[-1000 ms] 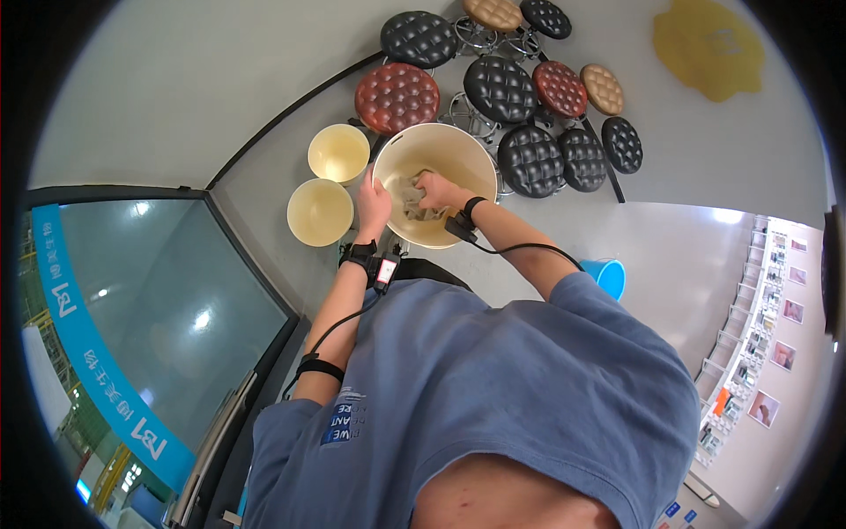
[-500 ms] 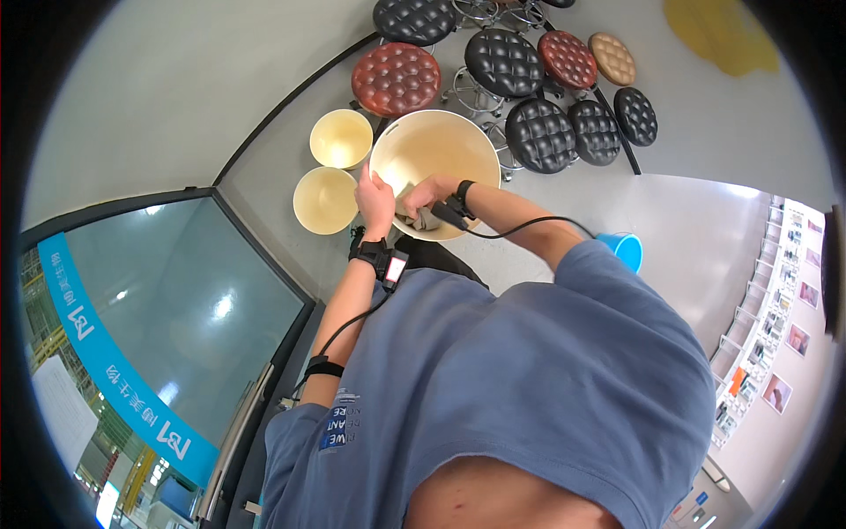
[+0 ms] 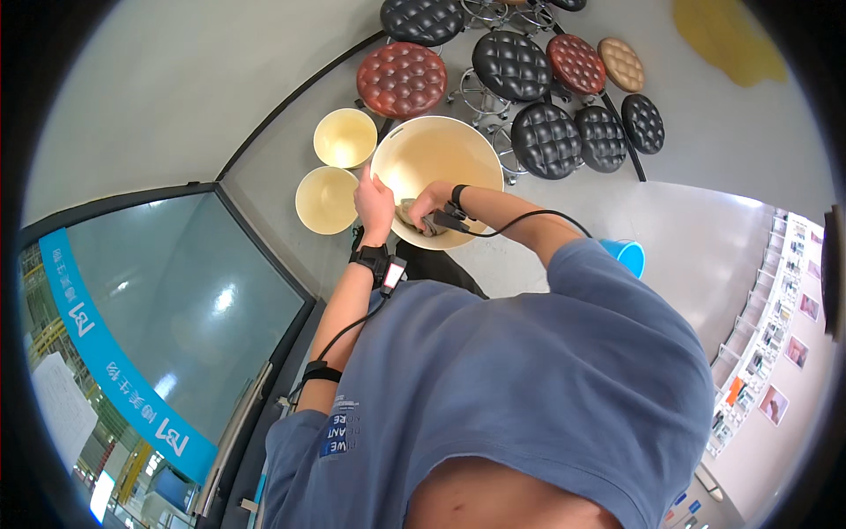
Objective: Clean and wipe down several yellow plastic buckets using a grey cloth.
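Observation:
A large cream bucket [image 3: 463, 154] stands in front of me, its mouth tilted up toward me. My left hand [image 3: 375, 208] is closed on its left rim, thumb raised along the edge. Reaching in over the near right side, my right hand [image 3: 429, 203] presses a crumpled grey cloth [image 3: 430, 228] against the inner wall near the close rim. Its fingers are bent around the cloth and partly hidden. Two smaller cream buckets, one farther off [image 3: 345, 138] and one nearer [image 3: 326, 201], stand just left of the large one.
Several round tufted stools, among them a red one [image 3: 402, 80] and a black one [image 3: 546, 140], crowd the floor beyond the bucket. A blue bucket [image 3: 627, 257] sits to the right. Glass panels [image 3: 203, 282] line the left side. Cables run along both my arms.
My right hand has shifted slightly inside the bucket, and the cloth is more bunched under it. My left hand keeps its hold on the rim. The whole view has tilted a little.

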Demonstrator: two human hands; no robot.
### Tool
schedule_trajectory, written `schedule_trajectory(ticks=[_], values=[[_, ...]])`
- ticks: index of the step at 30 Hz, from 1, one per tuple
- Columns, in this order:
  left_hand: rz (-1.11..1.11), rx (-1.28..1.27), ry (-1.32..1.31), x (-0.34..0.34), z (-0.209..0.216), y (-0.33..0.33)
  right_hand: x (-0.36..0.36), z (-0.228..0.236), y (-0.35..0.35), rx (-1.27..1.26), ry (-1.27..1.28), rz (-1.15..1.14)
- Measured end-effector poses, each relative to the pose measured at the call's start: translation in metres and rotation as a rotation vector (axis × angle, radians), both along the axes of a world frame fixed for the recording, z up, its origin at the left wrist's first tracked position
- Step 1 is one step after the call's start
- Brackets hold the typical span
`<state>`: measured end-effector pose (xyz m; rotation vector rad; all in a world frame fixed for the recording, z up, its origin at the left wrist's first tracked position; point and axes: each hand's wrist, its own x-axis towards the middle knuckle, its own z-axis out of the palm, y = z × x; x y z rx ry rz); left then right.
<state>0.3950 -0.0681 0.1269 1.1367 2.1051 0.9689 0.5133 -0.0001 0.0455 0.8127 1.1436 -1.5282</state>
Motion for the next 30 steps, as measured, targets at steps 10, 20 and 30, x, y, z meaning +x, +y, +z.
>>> schedule_trajectory(ticks=[10, 20, 30], values=[[-0.017, -0.018, 0.073, 0.001, -0.001, 0.005, 0.008, -0.082, -0.008, 0.033, 0.591, 0.075], [0.020, -0.081, 0.175, -0.005, -0.007, 0.005, 0.018, 0.046, -0.003, -0.433, 0.122, -0.295], [-0.026, -0.072, 0.183, 0.007, 0.000, 0.018, 0.025, -0.061, -0.013, 0.026, 0.122, -0.372]])
